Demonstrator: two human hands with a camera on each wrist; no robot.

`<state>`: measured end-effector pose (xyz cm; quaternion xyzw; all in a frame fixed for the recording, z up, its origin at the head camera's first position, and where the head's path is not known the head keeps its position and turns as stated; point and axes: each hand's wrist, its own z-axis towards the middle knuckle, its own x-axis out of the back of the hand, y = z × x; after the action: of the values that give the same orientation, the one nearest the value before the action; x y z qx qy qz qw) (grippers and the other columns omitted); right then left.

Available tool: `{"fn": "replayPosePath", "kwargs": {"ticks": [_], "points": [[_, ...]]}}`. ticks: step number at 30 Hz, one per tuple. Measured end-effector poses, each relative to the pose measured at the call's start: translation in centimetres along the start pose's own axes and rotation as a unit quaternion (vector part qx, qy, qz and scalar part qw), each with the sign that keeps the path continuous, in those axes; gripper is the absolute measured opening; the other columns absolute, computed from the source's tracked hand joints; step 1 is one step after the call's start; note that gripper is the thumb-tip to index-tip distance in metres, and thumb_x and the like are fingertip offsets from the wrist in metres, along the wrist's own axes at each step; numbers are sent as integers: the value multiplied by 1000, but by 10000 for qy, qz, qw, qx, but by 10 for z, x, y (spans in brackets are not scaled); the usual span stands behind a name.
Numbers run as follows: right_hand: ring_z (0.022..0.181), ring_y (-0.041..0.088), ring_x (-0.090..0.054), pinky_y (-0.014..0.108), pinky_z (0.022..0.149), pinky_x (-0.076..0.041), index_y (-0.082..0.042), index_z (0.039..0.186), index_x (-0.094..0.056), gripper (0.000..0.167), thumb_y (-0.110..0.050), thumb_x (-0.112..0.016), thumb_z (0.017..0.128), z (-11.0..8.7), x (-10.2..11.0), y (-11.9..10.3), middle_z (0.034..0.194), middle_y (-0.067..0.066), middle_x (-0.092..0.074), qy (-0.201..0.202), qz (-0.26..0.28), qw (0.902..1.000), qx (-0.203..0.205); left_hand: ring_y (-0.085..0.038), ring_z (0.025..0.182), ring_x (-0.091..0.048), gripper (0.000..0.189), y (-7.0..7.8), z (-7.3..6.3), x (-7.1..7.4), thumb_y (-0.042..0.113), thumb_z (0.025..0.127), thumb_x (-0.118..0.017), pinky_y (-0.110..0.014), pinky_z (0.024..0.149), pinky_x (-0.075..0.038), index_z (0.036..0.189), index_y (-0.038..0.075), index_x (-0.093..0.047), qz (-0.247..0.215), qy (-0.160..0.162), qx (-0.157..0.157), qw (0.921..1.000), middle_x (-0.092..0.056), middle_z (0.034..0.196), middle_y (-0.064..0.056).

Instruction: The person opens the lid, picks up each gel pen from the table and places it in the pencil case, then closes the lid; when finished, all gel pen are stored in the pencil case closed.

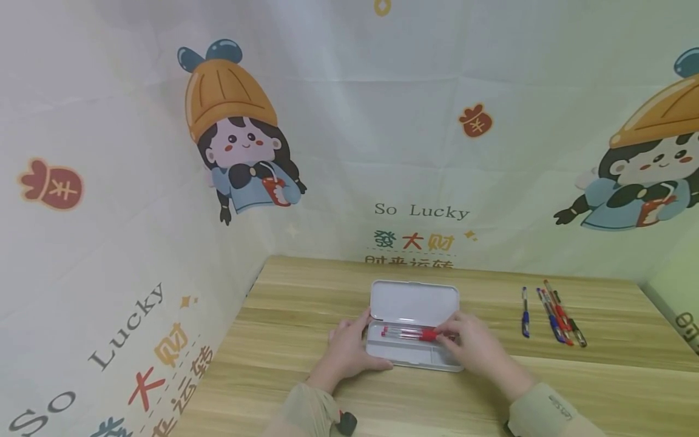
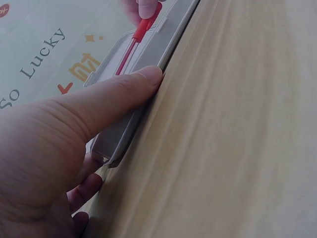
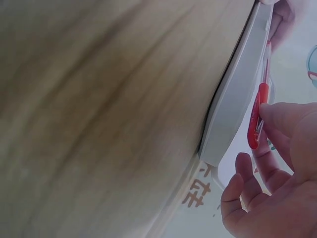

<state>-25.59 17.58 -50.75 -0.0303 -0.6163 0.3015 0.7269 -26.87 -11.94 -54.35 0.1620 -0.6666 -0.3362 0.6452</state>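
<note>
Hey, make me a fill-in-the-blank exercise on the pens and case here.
The pen that the right hand pinches shows the colour ____.
The hand gripping the case is the person's ____ one.
Rather than closed, the lid is ____.
In the head view, the loose pens lie on the table to the case's ____.

Missing words: red; left; open; right.

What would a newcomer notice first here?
Probably the large orange-hatted cartoon figures on the backdrop. Below, the right hand pinches at least one red pen at the open pale case, whose left end the left hand grips. More pens lie on the table to the right.
</note>
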Motion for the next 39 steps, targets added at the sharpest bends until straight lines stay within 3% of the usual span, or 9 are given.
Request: {"fn": "replayPosePath", "kwargs": {"ticks": [6, 25, 32, 39], "points": [[93, 13, -60, 36, 82, -52, -19, 103, -86, 8, -16, -83, 96, -1, -1, -3, 97, -6, -70, -50, -43, 10000, -35, -35, 136, -53, 135, 0, 0, 1, 51, 61, -107, -55, 111, -36, 171, 12, -39, 32, 17, -44, 10000, -66, 151, -15], [95, 12, -62, 35, 84, -55, -21, 103, -87, 9, -16, -83, 96, -2, -4, -3, 100, -7, -71, -352, 15, 9993, -91, -34, 135, -52, 136, 0, -1, 0, 52, 62, -106, -55, 112, -36, 172, 11, -37, 73, -18, -17, 10000, -65, 150, -16], [97, 10, -66, 34, 86, -57, -17, 108, -85, 11, -17, -82, 98, -3, 2, 3, 103, -5, -75, -298, 745, 9966, -205, -34, 133, -52, 137, -2, 0, -1, 52, 61, -107, -56, 113, -37, 172, 10, -37, 82, -5, -26, 10000, -65, 149, -17], [102, 19, -69, 33, 82, -56, -10, 121, -82, 21, -18, -77, 102, -6, 12, 19, 114, 6, -80, 245, 1234, 9895, -707, -34, 134, -53, 137, -4, 1, -2, 51, 61, -107, -59, 116, -36, 172, 11, -37, 116, 37, -75, 9999, -66, 151, -16]]}}
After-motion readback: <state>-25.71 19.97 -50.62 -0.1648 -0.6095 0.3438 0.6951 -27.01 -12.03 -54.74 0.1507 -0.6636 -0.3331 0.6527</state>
